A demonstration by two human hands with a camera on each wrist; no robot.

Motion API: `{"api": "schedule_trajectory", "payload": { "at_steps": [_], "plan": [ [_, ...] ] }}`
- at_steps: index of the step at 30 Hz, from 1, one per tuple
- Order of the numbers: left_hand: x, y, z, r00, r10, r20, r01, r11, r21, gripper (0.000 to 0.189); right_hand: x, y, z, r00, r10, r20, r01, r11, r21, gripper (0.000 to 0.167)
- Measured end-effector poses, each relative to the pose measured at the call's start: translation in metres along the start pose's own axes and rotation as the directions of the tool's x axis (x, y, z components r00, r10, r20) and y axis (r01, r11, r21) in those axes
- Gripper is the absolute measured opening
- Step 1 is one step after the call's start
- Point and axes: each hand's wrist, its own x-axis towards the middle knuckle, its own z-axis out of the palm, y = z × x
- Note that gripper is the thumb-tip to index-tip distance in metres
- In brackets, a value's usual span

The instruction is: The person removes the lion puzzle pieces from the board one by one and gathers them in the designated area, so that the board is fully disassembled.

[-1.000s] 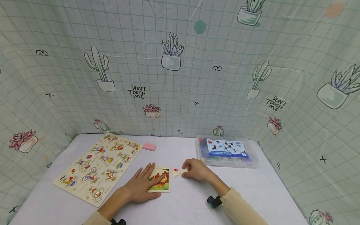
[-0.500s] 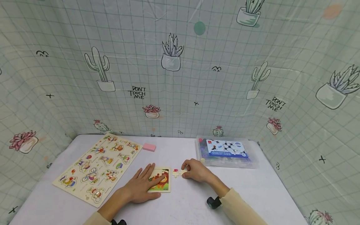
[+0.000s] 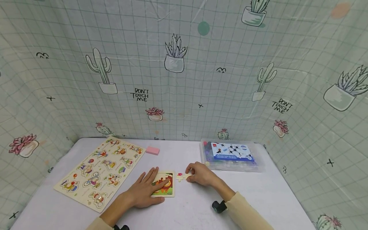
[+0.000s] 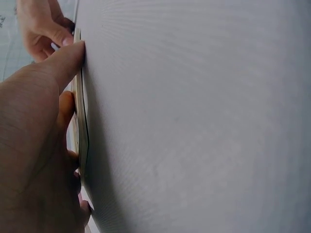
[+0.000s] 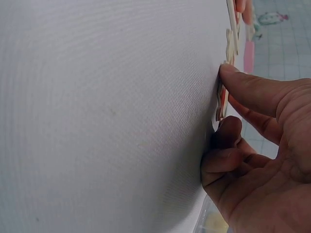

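In the head view my left hand (image 3: 143, 193) lies with fingers spread over a small framed jigsaw puzzle (image 3: 169, 190), which has an orange-brown animal picture on green. The hand covers the puzzle's left part, and in the left wrist view the thumb (image 4: 70, 58) rests along its edge. Just right of the frame, a pale jigsaw piece (image 3: 180, 176) with a pink print lies on the table. My right hand (image 3: 202, 174) pinches another jigsaw piece (image 5: 224, 99) between thumb and fingers, right beside the pink-printed one. Most of the pinched piece is hidden by the fingers.
A large wooden picture board (image 3: 79, 164) lies slanted on the left. Behind the small puzzle is a pink block (image 3: 152, 150). A clear plastic box (image 3: 257, 166) with a molecule-model label stands at the back right. Patterned cloth (image 3: 184, 92) hangs behind the white table (image 3: 184, 212).
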Motion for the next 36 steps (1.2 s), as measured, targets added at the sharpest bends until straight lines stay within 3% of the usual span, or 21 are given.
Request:
{"api": "schedule_trajectory", "payload": {
  "at_steps": [15,23,36],
  "plan": [
    [0.0,0.0,0.003,1.0,0.01,-0.025,-0.01,1.0,0.012,0.07,-0.001,0.001,-0.001,1.0,-0.017,0.003,0.017,1.0,-0.024,0.019],
    [0.0,0.0,0.003,0.999,0.007,-0.037,-0.005,0.999,0.034,0.066,0.008,-0.013,-0.004,0.998,-0.055,-0.008,0.055,0.998,-0.026,0.015],
    [0.001,0.007,0.001,0.998,0.057,-0.03,-0.055,0.996,0.071,0.06,0.03,-0.043,0.018,0.981,-0.168,0.099,0.175,0.982,-0.075,0.019]
  ]
}}
